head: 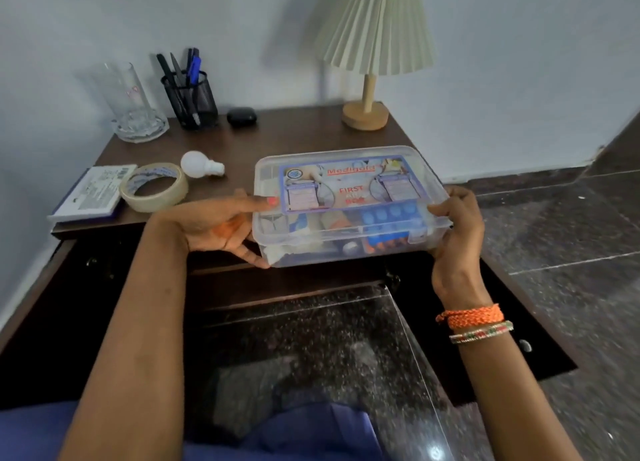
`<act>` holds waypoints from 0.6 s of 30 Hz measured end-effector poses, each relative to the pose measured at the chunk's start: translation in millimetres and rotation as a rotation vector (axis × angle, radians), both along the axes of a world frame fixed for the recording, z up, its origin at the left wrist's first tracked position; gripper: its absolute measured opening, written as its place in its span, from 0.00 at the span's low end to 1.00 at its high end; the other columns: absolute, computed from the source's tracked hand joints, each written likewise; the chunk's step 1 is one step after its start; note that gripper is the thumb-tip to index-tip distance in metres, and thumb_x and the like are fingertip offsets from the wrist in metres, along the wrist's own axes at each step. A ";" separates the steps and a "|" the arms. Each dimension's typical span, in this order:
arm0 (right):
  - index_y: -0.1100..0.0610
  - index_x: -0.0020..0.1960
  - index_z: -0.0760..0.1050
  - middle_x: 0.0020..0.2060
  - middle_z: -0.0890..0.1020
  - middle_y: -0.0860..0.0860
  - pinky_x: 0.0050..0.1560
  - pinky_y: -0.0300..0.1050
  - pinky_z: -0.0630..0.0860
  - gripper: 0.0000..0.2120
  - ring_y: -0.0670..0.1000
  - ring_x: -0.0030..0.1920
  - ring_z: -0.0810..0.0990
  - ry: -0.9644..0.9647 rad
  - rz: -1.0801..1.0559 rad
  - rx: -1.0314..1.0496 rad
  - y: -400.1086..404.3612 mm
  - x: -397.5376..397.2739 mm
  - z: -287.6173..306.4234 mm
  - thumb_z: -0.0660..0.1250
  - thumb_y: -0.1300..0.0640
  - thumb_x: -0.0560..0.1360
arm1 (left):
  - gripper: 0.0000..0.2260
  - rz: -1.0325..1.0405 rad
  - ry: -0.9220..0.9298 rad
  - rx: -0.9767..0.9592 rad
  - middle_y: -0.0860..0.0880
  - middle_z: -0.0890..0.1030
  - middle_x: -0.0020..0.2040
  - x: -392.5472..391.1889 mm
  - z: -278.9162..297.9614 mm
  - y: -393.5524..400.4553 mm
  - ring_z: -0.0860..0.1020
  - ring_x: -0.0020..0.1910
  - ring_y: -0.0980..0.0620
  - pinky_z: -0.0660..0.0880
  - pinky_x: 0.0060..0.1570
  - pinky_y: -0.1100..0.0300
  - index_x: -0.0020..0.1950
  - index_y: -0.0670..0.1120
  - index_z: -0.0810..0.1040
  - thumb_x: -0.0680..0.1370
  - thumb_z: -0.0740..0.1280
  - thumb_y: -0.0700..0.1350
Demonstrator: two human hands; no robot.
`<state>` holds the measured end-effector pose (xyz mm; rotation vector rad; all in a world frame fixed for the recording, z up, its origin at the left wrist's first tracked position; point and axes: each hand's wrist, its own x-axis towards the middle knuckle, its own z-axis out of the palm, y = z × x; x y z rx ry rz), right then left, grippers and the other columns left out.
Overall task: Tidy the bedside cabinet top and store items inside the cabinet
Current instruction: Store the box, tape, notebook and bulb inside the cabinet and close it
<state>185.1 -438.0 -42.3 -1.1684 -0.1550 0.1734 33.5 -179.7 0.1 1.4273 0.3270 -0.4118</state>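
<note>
First-aid box (349, 197) is gripped between left hand (221, 225) and right hand (453, 232), not yet stored; tape (154, 187), bulb (201, 164), booklet (90, 192) left beyond left hand.

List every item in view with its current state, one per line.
first aid box: lid shut, held over the cabinet's front edge.
left hand: grips the box's left end.
right hand: grips the box's right end.
cabinet doors: open.
lamp: upright, unlit.
glass: upright, looks empty.
pen holder: upright, holding pens.
tape roll: lying flat.
bulb: on its side.
earbud case: closed.
</note>
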 end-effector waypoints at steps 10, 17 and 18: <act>0.54 0.39 0.69 0.36 0.71 0.49 0.37 0.44 0.65 0.06 0.52 0.39 0.69 -0.103 -0.128 -0.165 -22.5 -25.7 -98.1 0.59 0.61 0.62 | 0.36 -0.281 0.318 0.067 0.45 0.80 0.60 2.2 -71.8 -10.5 0.80 0.57 0.45 0.78 0.54 0.47 0.64 0.49 0.73 0.59 0.81 0.52; 0.51 0.42 0.72 0.39 0.77 0.50 0.42 0.45 0.71 0.05 0.50 0.42 0.75 0.024 -0.099 -0.275 9.3 -6.2 -142.8 0.63 0.58 0.67 | 0.05 0.278 0.376 0.164 0.44 0.79 0.49 25.9 -115.3 -21.7 0.79 0.45 0.48 0.78 0.47 0.51 0.50 0.44 0.76 0.77 0.64 0.36; 0.51 0.43 0.72 0.41 0.77 0.50 0.43 0.45 0.72 0.05 0.50 0.43 0.76 0.062 -0.087 -0.269 15.1 -4.2 -145.2 0.64 0.57 0.68 | 0.04 0.370 0.371 0.192 0.44 0.78 0.48 30.9 -118.1 -24.0 0.78 0.44 0.48 0.77 0.48 0.51 0.49 0.43 0.75 0.79 0.61 0.37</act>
